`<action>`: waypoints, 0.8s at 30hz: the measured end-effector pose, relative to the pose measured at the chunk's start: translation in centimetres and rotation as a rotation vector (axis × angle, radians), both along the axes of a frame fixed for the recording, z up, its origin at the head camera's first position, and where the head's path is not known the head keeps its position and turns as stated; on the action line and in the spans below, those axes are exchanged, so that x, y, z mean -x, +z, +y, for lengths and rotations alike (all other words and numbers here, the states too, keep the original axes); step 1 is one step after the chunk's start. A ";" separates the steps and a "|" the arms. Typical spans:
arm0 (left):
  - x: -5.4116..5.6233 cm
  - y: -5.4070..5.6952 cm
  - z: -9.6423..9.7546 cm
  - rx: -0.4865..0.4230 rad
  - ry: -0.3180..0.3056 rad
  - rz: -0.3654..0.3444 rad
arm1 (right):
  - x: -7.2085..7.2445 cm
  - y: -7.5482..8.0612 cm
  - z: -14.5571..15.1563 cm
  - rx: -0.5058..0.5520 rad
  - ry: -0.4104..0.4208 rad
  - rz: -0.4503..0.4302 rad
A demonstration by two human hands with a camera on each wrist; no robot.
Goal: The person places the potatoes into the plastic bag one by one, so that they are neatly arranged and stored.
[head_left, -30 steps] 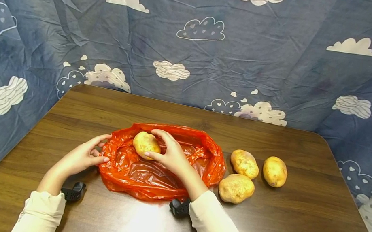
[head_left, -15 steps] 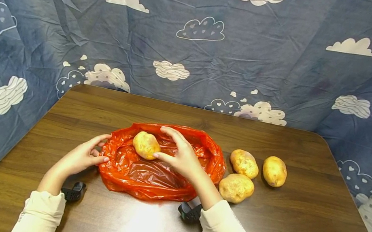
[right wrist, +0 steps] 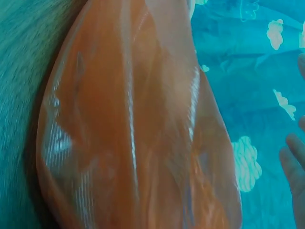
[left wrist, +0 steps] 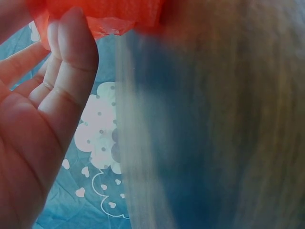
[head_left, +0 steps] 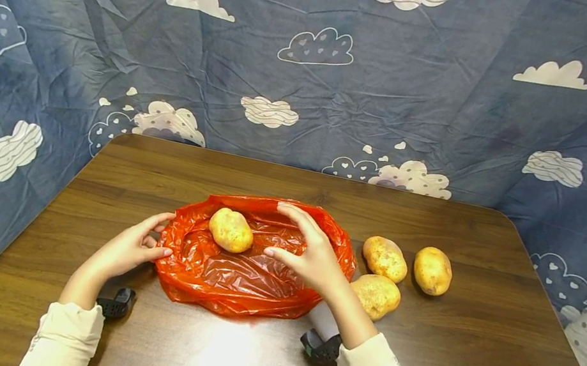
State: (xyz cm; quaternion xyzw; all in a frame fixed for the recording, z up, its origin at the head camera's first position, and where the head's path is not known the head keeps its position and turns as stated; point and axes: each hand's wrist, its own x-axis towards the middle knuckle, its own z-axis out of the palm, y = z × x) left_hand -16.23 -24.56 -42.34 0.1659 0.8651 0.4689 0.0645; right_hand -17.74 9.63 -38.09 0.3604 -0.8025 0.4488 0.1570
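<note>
A red plastic bag (head_left: 251,296) lies spread on the table with its mouth facing up. Inside it, toward the left, rests one potato (head_left: 230,231). My left hand (head_left: 127,249) holds the bag's left rim between thumb and fingers; in the left wrist view its fingers (left wrist: 71,52) meet the red film. Over the right half of the bag is my right hand (head_left: 313,257), thumb and fingers spread apart with nothing between them. The right wrist view is filled mostly by the bag's side (right wrist: 143,119), with fingertips (right wrist: 295,157) at the edge.
Right of the bag lie three more potatoes: one at the back (head_left: 384,258), one in front (head_left: 376,297) partly behind the right forearm, and one farther right (head_left: 433,271). The wooden table (head_left: 474,356) ends at a blue cloud-print cloth (head_left: 308,95).
My right hand has let go of the potato in the bag and drawn back to the right. The left hand stays at the bag's rim.
</note>
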 end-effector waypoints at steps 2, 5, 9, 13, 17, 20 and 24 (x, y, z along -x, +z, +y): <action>0.0 0.0 0.0 -0.005 -0.001 0.003 | -0.2 0.1 0.5 0.006 -0.003 0.008; 0.0 -0.1 0.0 -0.011 -0.001 0.005 | -0.4 0.3 1.3 0.015 -0.010 0.015; 0.0 -0.1 0.0 -0.013 -0.001 0.004 | -0.7 0.4 2.5 0.053 -0.017 0.030; 0.0 -0.1 0.0 -0.011 0.001 0.002 | -1.9 1.7 3.2 0.095 -0.022 0.033; -0.1 -0.1 0.0 -0.006 0.002 0.005 | -3.0 2.9 4.0 0.097 -0.045 0.041; 0.0 -0.1 -0.1 -0.001 0.002 0.006 | -3.2 2.9 4.8 0.092 -0.078 0.049; 0.0 -0.1 -0.1 0.001 0.002 0.003 | -3.7 2.9 5.6 0.107 -0.121 0.010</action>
